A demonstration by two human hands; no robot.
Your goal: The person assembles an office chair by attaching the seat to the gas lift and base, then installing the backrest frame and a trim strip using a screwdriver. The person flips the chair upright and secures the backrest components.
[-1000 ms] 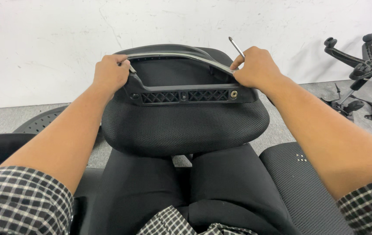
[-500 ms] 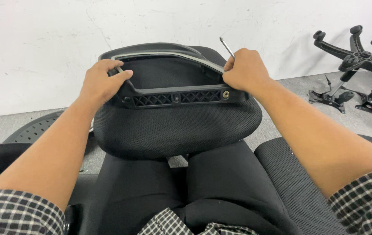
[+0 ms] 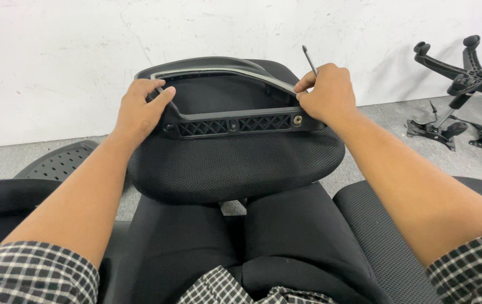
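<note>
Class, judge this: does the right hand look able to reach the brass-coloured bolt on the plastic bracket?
Probably yes: the right hand rests just beside the bolt, and nothing covers it.

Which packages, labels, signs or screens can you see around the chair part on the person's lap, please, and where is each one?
None are in view: no package, label, sign or screen.
What shows is a black mesh chair cushion with a black plastic frame held by both hands, a bare white wall, and black star-shaped chair bases on the grey floor at the right.
</note>
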